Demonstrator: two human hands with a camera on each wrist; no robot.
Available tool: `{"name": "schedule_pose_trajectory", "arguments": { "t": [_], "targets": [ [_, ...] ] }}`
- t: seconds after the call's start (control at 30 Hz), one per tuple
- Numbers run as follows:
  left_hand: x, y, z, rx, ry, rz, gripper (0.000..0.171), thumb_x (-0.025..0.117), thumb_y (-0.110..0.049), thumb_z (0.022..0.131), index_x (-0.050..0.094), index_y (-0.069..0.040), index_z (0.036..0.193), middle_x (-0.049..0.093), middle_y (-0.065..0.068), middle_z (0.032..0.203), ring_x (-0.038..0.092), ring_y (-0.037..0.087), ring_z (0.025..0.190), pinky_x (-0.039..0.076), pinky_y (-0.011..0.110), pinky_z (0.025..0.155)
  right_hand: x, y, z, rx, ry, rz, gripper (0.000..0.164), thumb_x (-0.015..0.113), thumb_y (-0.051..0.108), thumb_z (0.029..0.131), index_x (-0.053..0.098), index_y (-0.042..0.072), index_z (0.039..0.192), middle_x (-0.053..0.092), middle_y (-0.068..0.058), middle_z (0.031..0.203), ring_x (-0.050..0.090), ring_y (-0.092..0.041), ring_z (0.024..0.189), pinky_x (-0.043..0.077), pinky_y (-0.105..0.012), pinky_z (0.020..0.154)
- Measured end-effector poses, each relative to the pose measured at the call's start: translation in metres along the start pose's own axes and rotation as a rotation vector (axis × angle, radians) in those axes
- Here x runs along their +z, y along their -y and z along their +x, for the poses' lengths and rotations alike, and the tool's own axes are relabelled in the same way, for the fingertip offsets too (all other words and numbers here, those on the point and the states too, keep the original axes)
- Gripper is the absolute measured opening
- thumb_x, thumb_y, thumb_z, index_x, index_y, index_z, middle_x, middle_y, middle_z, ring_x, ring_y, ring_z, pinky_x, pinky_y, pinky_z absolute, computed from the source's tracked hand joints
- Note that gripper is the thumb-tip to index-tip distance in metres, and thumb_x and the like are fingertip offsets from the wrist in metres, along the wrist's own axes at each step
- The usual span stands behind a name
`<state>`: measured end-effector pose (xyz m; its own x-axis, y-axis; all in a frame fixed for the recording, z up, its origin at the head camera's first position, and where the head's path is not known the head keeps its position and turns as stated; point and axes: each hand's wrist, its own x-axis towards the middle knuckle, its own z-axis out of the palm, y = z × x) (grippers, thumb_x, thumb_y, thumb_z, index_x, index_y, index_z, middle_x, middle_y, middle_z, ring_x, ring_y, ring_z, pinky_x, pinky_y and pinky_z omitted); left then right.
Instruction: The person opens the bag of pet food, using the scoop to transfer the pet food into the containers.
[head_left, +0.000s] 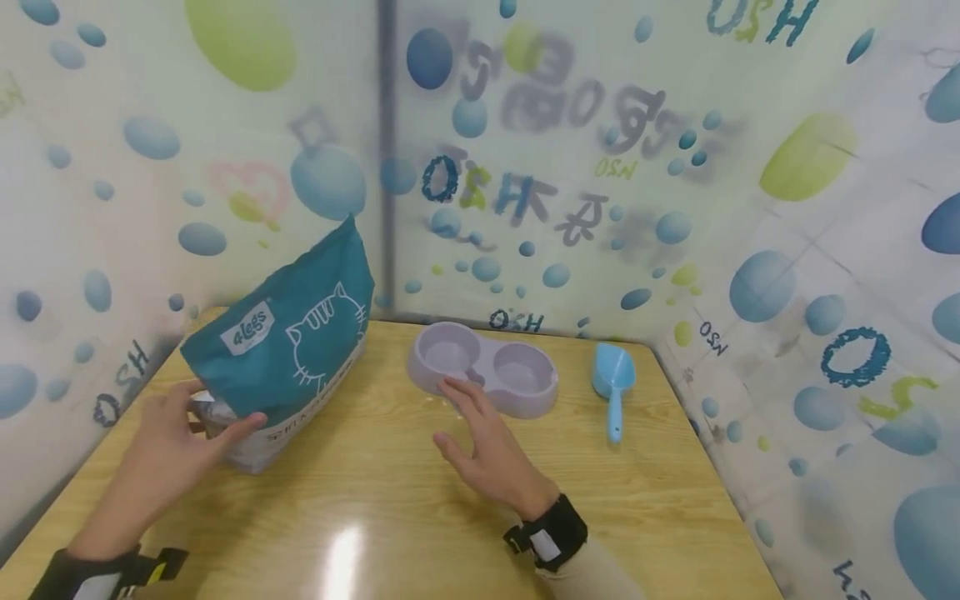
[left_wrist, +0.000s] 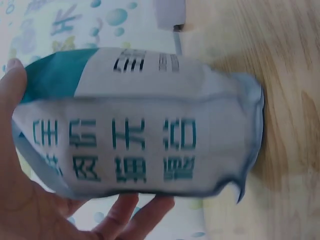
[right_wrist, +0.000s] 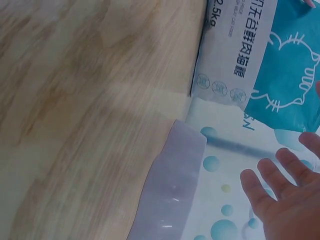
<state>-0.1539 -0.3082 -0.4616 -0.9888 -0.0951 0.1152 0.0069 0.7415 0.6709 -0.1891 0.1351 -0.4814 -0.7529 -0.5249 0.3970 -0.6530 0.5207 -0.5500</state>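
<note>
In the head view, the left hand grips the side of a green and white bag, its thumb on the near face. The bag is at the left of the wooden table, tilted, its right top corner higher than its left one. It bears a white cat drawing and a "4Legs" label. The right hand is released, holding nothing, its fingers extended at the near side of a purple double bowl. The fingertips overlap the bowl's near edge here. To the right of the bowl lies a light blue scoop, handle toward the near side. A patterned wall covering with blue and green spots stands behind the table.

In the left wrist view, the bag's white side panel, printed with green characters, sits between the thumb and the fingers.

In the right wrist view, the right hand's fingers are spread, apart from the bag; part of the bowl's side shows, and "2.5kg" can be read on the bag.
</note>
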Motion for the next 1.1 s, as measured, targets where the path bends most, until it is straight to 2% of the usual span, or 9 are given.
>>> {"name": "schedule_pose_trajectory", "arguments": {
  "t": [0.07, 0.2, 0.27, 0.43, 0.53, 0.63, 0.77, 0.97, 1.1],
  "targets": [
    [0.001, -0.003, -0.002, -0.01, 0.037, 0.029, 0.103, 0.081, -0.061, 0.108, 0.042, 0.014, 0.166, 0.051, 0.046, 0.144, 0.068, 0.051, 0.112, 0.054, 0.032, 0.07, 0.001, 0.001, 0.0, 0.0, 0.005, 0.01, 0.071, 0.067, 0.032, 0.12, 0.039, 0.012, 0.182, 0.042, -0.013, 0.186, 0.048, -0.032, 0.171, 0.047, -0.06, 0.135],
    [0.003, -0.012, -0.005, -0.016, 0.099, 0.073, 0.094, 0.075, -0.066, 0.109, 0.049, 0.008, 0.161, 0.048, 0.041, 0.144, 0.068, 0.049, 0.113, 0.061, 0.041, 0.075, 0.005, 0.002, 0.001, -0.002, 0.011, 0.02, 0.071, 0.066, 0.033, 0.12, 0.039, 0.011, 0.182, 0.04, -0.008, 0.188, 0.048, -0.031, 0.171, 0.048, -0.058, 0.135],
    [0.005, -0.018, -0.005, 0.003, 0.1, 0.078, 0.089, 0.076, -0.066, 0.109, 0.054, 0.006, 0.156, 0.055, 0.04, 0.142, 0.071, 0.044, 0.111, 0.062, 0.042, 0.076, 0.006, 0.004, 0.002, -0.012, 0.009, 0.018, 0.071, 0.067, 0.033, 0.12, 0.039, 0.01, 0.181, 0.04, -0.008, 0.188, 0.047, -0.032, 0.171, 0.047, -0.057, 0.136],
    [0.011, -0.032, -0.007, 0.045, 0.083, 0.081, 0.087, 0.078, -0.068, 0.107, 0.059, 0.005, 0.15, 0.071, 0.034, 0.139, 0.077, 0.033, 0.103, 0.059, 0.035, 0.073, 0.01, 0.009, 0.008, -0.059, 0.001, 0.016, 0.071, 0.068, 0.029, 0.119, 0.039, 0.009, 0.181, 0.041, -0.01, 0.187, 0.047, -0.032, 0.171, 0.046, -0.055, 0.137],
    [0.017, -0.037, -0.009, 0.058, 0.076, 0.084, 0.085, 0.077, -0.071, 0.106, 0.062, 0.003, 0.147, 0.073, 0.033, 0.142, 0.08, 0.029, 0.101, 0.061, 0.031, 0.071, 0.015, 0.012, 0.011, -0.07, 0.02, 0.027, 0.072, 0.068, 0.029, 0.119, 0.039, 0.01, 0.181, 0.041, -0.01, 0.187, 0.046, -0.031, 0.172, 0.046, -0.055, 0.137],
    [0.024, -0.041, -0.012, 0.067, 0.069, 0.085, 0.081, 0.076, -0.07, 0.107, 0.063, 0.001, 0.144, 0.072, 0.036, 0.147, 0.082, 0.027, 0.097, 0.065, 0.034, 0.071, 0.02, 0.017, 0.013, -0.056, 0.072, 0.059, 0.072, 0.065, 0.033, 0.121, 0.035, 0.014, 0.183, 0.037, -0.009, 0.189, 0.042, -0.03, 0.174, 0.044, -0.055, 0.138],
    [0.032, -0.049, -0.015, 0.071, 0.062, 0.083, 0.081, 0.074, -0.067, 0.11, 0.061, 0.002, 0.151, 0.07, 0.039, 0.152, 0.083, 0.028, 0.094, 0.067, 0.042, 0.073, 0.027, 0.025, 0.018, -0.064, 0.123, 0.085, 0.074, 0.062, 0.036, 0.122, 0.03, 0.015, 0.185, 0.033, -0.011, 0.192, 0.037, -0.031, 0.177, 0.04, -0.056, 0.141],
    [0.046, -0.062, -0.017, 0.12, 0.008, 0.069, 0.083, 0.078, -0.058, 0.111, 0.057, 0.005, 0.16, 0.07, 0.037, 0.147, 0.075, 0.027, 0.095, 0.058, 0.033, 0.071, 0.036, 0.033, 0.026, -0.109, 0.121, 0.097, 0.075, 0.061, 0.036, 0.122, 0.028, 0.011, 0.185, 0.034, -0.011, 0.192, 0.038, -0.03, 0.177, 0.04, -0.052, 0.142],
    [0.054, -0.068, -0.018, 0.127, -0.022, 0.079, 0.086, 0.079, -0.057, 0.11, 0.055, 0.007, 0.162, 0.062, 0.037, 0.147, 0.071, 0.037, 0.106, 0.061, 0.043, 0.078, 0.041, 0.038, 0.031, -0.113, 0.105, 0.125, 0.078, 0.061, 0.036, 0.122, 0.025, 0.009, 0.185, 0.033, -0.015, 0.192, 0.04, -0.031, 0.176, 0.047, -0.049, 0.137]
  ]
}}
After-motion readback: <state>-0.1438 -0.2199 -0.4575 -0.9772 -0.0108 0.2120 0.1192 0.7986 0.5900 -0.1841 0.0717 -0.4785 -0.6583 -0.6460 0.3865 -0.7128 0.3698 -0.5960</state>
